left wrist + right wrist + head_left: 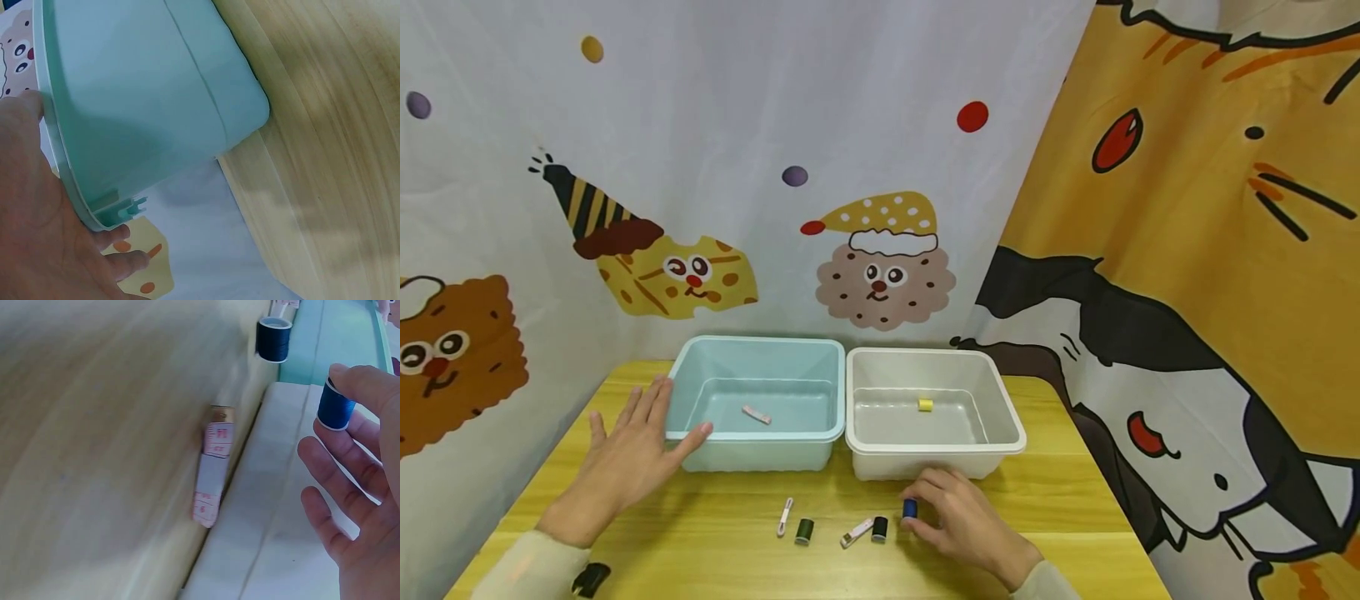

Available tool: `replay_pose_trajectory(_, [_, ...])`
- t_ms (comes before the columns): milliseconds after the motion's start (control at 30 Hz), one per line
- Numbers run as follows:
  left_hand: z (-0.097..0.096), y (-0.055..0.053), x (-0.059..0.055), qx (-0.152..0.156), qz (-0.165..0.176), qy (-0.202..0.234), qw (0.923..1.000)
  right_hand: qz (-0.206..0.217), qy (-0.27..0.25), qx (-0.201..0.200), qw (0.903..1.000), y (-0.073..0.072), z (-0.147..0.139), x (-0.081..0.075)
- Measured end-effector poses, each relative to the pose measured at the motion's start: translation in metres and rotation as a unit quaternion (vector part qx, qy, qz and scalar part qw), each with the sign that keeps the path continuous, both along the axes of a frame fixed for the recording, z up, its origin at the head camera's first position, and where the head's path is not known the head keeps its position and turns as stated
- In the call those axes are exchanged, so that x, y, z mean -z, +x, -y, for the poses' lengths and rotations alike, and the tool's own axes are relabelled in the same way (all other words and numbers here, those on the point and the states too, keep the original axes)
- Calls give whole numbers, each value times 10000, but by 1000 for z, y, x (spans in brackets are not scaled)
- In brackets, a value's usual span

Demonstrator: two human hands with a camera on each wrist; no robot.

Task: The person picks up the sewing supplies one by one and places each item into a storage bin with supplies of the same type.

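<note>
Between thumb and fingertips, my right hand (pixel 958 517) pinches a blue thread spool (pixel 335 407), just in front of the white bin (pixel 925 462). My left hand (pixel 628 454) rests with spread fingers on the left rim of the light blue bin (pixel 760 454). On the table near the right hand lie a black thread spool (pixel 879 528) and a folded tape measure (pixel 214 465). Further left are a dark green thread spool (pixel 804 532) and a slim white folded strip (pixel 785 517). A yellow spool (pixel 926 405) is inside the white bin, and a small folded tape (pixel 756 414) inside the blue one.
Both bins stand side by side at the back of the wooden table (pixel 715 558). Behind and to the right hangs a printed cartoon curtain (pixel 880 100). A small black object (pixel 591 579) shows by the left sleeve.
</note>
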State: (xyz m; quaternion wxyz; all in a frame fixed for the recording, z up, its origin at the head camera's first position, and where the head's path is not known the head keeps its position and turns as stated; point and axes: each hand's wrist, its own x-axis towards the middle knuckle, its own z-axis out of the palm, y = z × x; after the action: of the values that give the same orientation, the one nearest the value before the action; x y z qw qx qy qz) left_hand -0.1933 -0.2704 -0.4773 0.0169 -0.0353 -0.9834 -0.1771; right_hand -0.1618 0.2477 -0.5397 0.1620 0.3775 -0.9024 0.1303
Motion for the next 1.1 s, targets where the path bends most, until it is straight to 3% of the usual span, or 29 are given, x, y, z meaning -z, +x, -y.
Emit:
replay_pose_trajectory(367, [0, 1, 1, 17, -29, -21, 10000, -342, -167, -339, 9987, 0, 7, -17])
replay_pose_trajectory(1100, [0, 1, 0, -6, -71, -54, 10000, -823, -170, -617, 9945, -2, 19, -53])
